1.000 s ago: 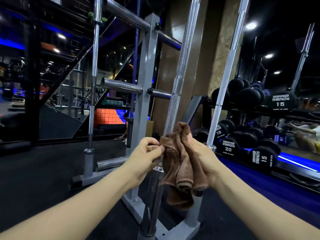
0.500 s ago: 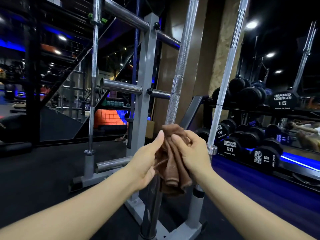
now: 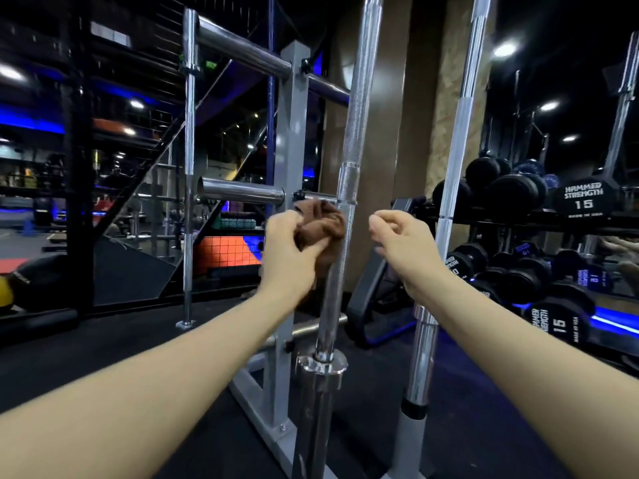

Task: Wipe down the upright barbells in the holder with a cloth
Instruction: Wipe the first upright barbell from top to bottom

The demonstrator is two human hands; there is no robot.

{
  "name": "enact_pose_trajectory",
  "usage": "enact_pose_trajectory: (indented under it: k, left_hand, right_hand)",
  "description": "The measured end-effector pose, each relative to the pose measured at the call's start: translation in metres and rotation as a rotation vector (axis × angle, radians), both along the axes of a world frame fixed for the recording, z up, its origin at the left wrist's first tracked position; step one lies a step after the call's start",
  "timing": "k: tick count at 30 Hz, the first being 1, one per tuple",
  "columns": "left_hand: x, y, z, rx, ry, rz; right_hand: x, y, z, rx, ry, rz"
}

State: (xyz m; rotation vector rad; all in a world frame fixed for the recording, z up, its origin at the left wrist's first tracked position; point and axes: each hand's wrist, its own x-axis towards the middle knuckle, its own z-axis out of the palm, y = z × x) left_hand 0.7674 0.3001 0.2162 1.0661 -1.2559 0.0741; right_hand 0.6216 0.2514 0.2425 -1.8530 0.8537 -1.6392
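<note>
Three chrome barbells stand upright in a grey holder [image 3: 276, 406]: a middle barbell [image 3: 356, 115] right before me, a right barbell [image 3: 460, 133] and a thin left barbell [image 3: 189, 167]. My left hand [image 3: 288, 257] grips a bunched brown cloth [image 3: 323, 224], which lies against the left side of the middle barbell's shaft. My right hand [image 3: 403, 242] hovers between the middle and right barbells, fingers loosely curled, holding nothing and touching neither bar.
Horizontal chrome pegs [image 3: 242, 193] jut from the grey rack post [image 3: 295, 133]. A rack of black dumbbells [image 3: 560, 319] lines the right side in front of a mirror. A black bench frame [image 3: 377, 288] leans behind the bars. Dark rubber floor spreads to the left.
My right hand has let go of the cloth and moved off to the right. The left hand now holds the cloth alone and has lifted it higher on the middle barbell.
</note>
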Motion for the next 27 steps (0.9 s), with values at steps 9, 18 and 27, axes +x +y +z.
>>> enact_pose_trajectory:
  k: [9, 18, 27]
  left_hand:
    - [0.005, -0.01, -0.009, -0.072, -0.17, 0.056]
    - [0.015, -0.008, -0.079, -0.042, -0.179, 0.02]
    - [-0.02, -0.025, -0.028, -0.189, -0.032, 0.083]
  right_hand:
    - [0.029, -0.016, 0.032, 0.011, 0.023, 0.112]
    - [0.033, -0.023, 0.021, 0.005, -0.041, 0.19]
    - [0.033, -0.028, 0.023, -0.04, -0.003, 0.188]
